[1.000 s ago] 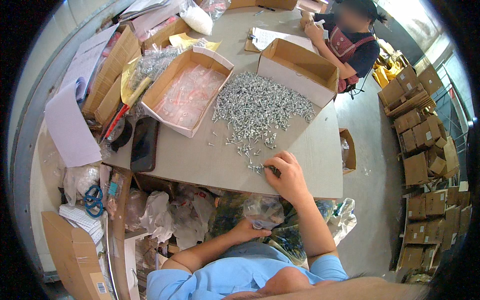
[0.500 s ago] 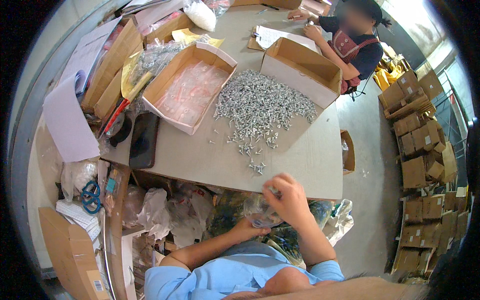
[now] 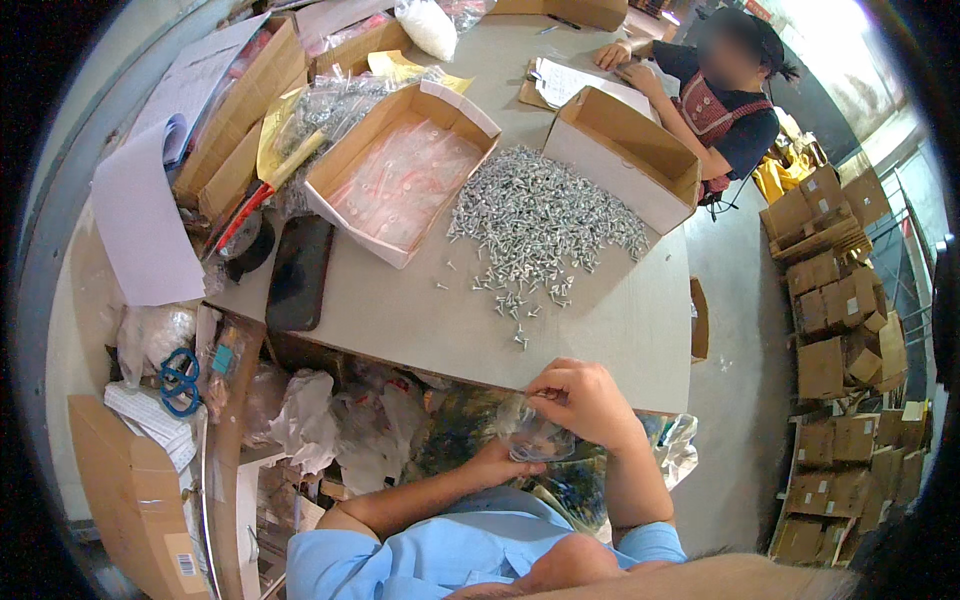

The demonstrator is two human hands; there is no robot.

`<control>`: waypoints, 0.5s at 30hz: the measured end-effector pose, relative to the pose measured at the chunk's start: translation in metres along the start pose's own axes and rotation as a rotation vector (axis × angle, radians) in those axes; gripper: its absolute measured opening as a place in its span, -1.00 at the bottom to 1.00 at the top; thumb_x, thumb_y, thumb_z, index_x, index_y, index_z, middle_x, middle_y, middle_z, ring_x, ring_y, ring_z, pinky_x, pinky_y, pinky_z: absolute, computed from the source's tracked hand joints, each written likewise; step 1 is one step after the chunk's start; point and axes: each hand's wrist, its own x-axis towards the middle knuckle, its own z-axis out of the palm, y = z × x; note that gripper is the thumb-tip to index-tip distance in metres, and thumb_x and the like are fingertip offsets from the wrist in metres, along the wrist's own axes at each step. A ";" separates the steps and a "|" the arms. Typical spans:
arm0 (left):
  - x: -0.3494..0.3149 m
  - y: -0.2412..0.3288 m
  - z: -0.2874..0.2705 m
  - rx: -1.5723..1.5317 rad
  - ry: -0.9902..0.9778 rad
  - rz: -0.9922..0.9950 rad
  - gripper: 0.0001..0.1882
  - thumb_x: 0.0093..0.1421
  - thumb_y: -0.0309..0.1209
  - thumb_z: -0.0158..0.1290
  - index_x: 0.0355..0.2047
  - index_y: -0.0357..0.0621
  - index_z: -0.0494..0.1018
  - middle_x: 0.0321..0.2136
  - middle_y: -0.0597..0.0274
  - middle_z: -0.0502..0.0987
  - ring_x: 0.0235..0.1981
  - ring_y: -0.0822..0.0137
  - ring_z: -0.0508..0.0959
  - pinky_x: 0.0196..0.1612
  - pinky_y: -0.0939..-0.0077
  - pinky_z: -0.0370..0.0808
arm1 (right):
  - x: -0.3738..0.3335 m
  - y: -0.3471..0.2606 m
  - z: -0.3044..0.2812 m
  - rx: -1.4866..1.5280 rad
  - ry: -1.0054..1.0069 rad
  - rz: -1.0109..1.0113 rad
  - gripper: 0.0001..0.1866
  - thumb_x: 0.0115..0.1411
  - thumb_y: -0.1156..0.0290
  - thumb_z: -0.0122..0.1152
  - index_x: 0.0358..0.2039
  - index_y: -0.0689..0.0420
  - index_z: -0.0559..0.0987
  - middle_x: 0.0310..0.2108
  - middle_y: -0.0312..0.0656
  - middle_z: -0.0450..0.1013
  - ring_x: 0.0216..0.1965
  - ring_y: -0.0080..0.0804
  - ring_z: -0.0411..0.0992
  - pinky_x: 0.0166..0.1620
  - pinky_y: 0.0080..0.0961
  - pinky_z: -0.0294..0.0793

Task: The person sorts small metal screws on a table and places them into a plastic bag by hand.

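Note:
In front of my body, just off the near table edge, a small clear plastic bag (image 3: 540, 436) is held low over my lap. My left hand (image 3: 497, 464) grips it from below and the left. At the bag's upper edge my right hand (image 3: 590, 402) is closed, thumb and fingers pinched together; small contents inside the bag are too blurred to name. Beyond my hands a big heap of silver screws (image 3: 540, 215) is spread over the table, with a few stray ones trailing toward me. Left of the heap, an open carton (image 3: 345, 230) holds many flat clear bags with red strips (image 3: 410, 180).
Right of the heap stands an open cardboard box (image 3: 625, 165). A dark phone (image 3: 300, 275) lies at the table's left edge, near papers (image 3: 150, 215). Blue-handled scissors (image 3: 180, 382) hang lower left. A co-worker (image 3: 720, 110) sits at the far right; cartons (image 3: 830, 300) are stacked beyond.
My right hand has gone from a loosely curled pose over the bag to a pinch at its upper edge. The view has shifted slightly; the heap and boxes look unchanged.

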 end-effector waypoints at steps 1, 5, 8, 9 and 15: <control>0.000 -0.003 0.000 -0.010 0.003 -0.002 -0.61 0.09 -0.31 0.23 -0.07 -0.14 0.48 -0.40 0.39 0.52 -0.49 0.55 0.41 -0.41 0.61 0.40 | 0.004 0.000 -0.002 0.062 -0.065 0.005 -0.71 -0.03 0.41 0.29 -0.24 0.14 0.58 -0.29 -0.06 0.43 -0.41 -0.21 0.45 -0.29 -0.40 0.46; -0.001 0.011 0.000 0.036 0.003 -0.073 -0.58 0.07 -0.29 0.25 -0.08 -0.16 0.47 -0.33 0.36 0.54 -0.46 0.54 0.43 -0.39 0.58 0.42 | 0.033 -0.003 0.014 -0.051 0.421 0.105 -0.61 -0.02 0.32 0.34 -0.15 0.12 0.54 -0.25 -0.06 0.40 -0.32 -0.21 0.44 -0.26 -0.39 0.45; 0.000 0.016 -0.003 0.103 -0.009 -0.140 -0.58 0.07 -0.30 0.25 -0.08 -0.18 0.47 -0.30 0.34 0.54 -0.41 0.51 0.46 -0.36 0.56 0.44 | 0.044 -0.006 0.023 -0.242 0.478 0.086 -0.65 -0.02 0.31 0.33 -0.21 0.13 0.52 -0.29 -0.08 0.40 -0.28 -0.16 0.43 -0.26 -0.31 0.44; 0.000 0.015 -0.003 0.121 -0.015 -0.158 -0.58 0.07 -0.30 0.25 -0.09 -0.18 0.47 -0.30 0.33 0.55 -0.40 0.51 0.47 -0.35 0.55 0.45 | 0.046 -0.006 0.026 -0.252 0.499 0.069 -0.68 -0.02 0.31 0.32 -0.25 0.13 0.52 -0.31 -0.08 0.40 -0.29 -0.14 0.43 -0.26 -0.28 0.44; 0.002 0.011 -0.004 0.086 -0.046 -0.082 -0.61 0.07 -0.32 0.24 -0.11 -0.19 0.45 -0.30 0.28 0.54 -0.36 0.51 0.48 -0.33 0.57 0.45 | 0.036 -0.005 0.035 -0.299 0.473 0.045 -0.81 -0.03 0.35 0.29 -0.43 0.13 0.52 -0.43 -0.12 0.41 -0.38 -0.11 0.44 -0.30 -0.25 0.43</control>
